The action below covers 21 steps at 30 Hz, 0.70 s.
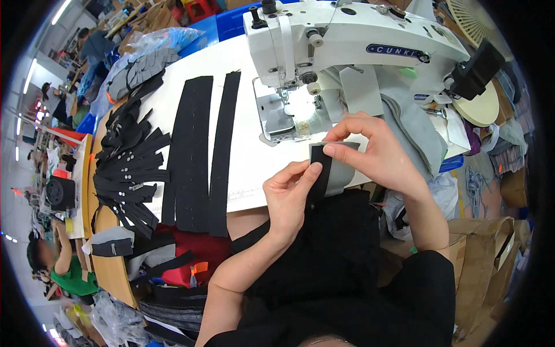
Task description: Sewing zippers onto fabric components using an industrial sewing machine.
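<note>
Just in front of the sewing machine (347,37), a grey fabric piece (342,176) with a black fabric strip (319,180) along its left edge is held up between both hands. My left hand (287,199) pinches the black strip between thumb and index finger. At the top edge, my right hand (376,151) grips the grey piece and the strip's end, thumb in front, fingers behind. The lit needle area (287,104) lies beyond the hands, apart from the fabric. On the white table (248,173) to the left lie a wide black strip (193,144) and a narrow black strip (224,144).
A heap of black straps (127,173) with small metal pieces covers the table's left side. Stacked grey fabric (404,127) lies right of the machine. Cardboard boxes (480,266) stand at the lower right. A person in a green shirt (75,277) is at far left.
</note>
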Motion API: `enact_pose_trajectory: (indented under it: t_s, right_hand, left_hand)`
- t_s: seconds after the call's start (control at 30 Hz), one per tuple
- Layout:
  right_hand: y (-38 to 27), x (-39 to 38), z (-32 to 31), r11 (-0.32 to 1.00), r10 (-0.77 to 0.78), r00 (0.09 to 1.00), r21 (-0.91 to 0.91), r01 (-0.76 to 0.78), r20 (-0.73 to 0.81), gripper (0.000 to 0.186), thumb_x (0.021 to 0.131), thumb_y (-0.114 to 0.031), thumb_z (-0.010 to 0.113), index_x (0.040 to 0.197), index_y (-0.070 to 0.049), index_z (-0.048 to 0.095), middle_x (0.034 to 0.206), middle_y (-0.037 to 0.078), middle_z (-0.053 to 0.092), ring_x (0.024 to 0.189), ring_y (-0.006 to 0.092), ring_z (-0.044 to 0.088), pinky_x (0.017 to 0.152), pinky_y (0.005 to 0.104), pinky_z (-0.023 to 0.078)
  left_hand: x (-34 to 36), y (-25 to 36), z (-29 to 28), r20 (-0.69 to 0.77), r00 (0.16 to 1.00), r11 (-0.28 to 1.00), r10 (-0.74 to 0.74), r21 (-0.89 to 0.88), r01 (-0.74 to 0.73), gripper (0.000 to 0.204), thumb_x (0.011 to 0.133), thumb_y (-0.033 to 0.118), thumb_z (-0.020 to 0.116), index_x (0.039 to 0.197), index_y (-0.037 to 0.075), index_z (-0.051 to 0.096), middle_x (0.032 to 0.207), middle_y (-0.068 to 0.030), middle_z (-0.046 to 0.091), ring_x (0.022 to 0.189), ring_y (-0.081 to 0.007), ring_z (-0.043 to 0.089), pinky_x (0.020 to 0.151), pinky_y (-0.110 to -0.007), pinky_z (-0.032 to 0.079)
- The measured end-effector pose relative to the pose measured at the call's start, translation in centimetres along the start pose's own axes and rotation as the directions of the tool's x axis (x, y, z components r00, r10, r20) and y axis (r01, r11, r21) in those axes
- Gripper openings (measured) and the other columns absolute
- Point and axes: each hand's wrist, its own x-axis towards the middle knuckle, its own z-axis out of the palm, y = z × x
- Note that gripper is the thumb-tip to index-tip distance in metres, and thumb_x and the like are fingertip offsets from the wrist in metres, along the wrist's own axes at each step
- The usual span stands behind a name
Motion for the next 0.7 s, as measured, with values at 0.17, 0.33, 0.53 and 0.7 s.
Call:
enact_pose_trajectory:
  t_s: [0.17, 0.33, 0.53, 0.7]
  right_hand:
    - [1.0, 2.3, 0.2, 0.994, 0.019, 0.989, 0.106, -0.035, 0.145, 0.017, 0.089, -0.016, 0.079, 0.091, 0.0, 0.073, 0.085, 0.006, 0.071, 0.087, 0.0174, 0.063, 0.084, 0.0332, 0.048]
    - [4.7, 5.3, 2.3, 0.963, 0.26, 0.945, -0.12, -0.24, 0.198, 0.023, 0.085, -0.021, 0.076, 0.082, 0.001, 0.073, 0.071, 0.007, 0.069, 0.068, 0.0199, 0.064, 0.069, 0.0365, 0.051]
    - [6.4, 8.2, 4.3, 0.885, 0.344, 0.92, -0.393, -0.25, 0.189, 0.018, 0.074, -0.025, 0.071, 0.072, -0.008, 0.075, 0.076, 0.012, 0.074, 0.075, 0.033, 0.071, 0.092, 0.0438, 0.049]
    - [7.1, 9.1, 5.6, 0.879, 0.253, 0.965, -0.432, -0.2, 0.069, 0.017, 0.077, -0.026, 0.071, 0.076, -0.01, 0.076, 0.079, 0.011, 0.073, 0.084, 0.0313, 0.071, 0.094, 0.0467, 0.046]
  left_hand:
    - [0.7, 0.0, -0.7, -0.044, 0.997, 0.998, -0.059, 0.018, 0.06, 0.018, 0.096, 0.002, 0.075, 0.114, -0.003, 0.076, 0.097, -0.004, 0.075, 0.086, -0.0079, 0.065, 0.081, -0.022, 0.052]
    - [2.1, 1.8, -0.5, 0.015, 1.0, 0.921, -0.001, 0.39, -0.005, 0.039, 0.09, 0.004, 0.08, 0.127, -0.001, 0.067, 0.126, -0.011, 0.065, 0.107, -0.0158, 0.063, 0.082, -0.029, 0.054]
    - [4.5, 3.9, -3.8, 0.5, 0.866, 0.34, 0.025, 0.81, -0.478, 0.035, 0.086, 0.006, 0.078, 0.12, 0.005, 0.07, 0.124, -0.01, 0.06, 0.112, -0.0294, 0.057, 0.094, -0.041, 0.045]
    - [6.7, 4.1, -4.1, 0.594, 0.804, 0.281, -0.031, 0.777, -0.564, 0.027, 0.086, 0.005, 0.076, 0.112, 0.005, 0.071, 0.115, -0.0096, 0.06, 0.104, -0.03, 0.057, 0.089, -0.04, 0.042]
